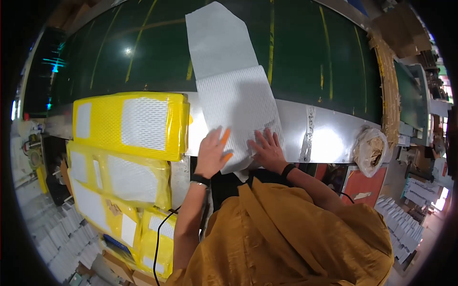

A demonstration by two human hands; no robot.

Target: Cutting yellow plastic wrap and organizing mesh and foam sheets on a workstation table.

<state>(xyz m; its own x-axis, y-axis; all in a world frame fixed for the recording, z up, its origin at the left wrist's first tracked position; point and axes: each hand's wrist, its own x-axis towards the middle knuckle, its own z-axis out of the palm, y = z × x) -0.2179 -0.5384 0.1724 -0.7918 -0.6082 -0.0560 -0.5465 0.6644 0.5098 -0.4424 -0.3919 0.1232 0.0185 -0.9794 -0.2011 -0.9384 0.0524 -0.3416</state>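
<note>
A green conveyor belt (pixel 157 57), yellow packs (pixel 107 125) and a long white sheet (pixel 234 93) are lying before two open hands.
The packs are crowding the left of the belt's near edge, the topmost overlapping the metal ledge (pixel 292 119); the sheet is crossing that edge, its smooth flap pointing toward the far one. A clear plastic bag (pixel 370 151) is sitting by the near right corner. The left hand (pixel 211 152), orange showing on two digits, and the right hand (pixel 269 151), fingers spread, are resting on the sheet's near end, neither gripping.

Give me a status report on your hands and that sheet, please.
Left hand, right hand: open, at near end of white sheet. Sheet overlaps green belt. Yellow packages left, apart.
</note>
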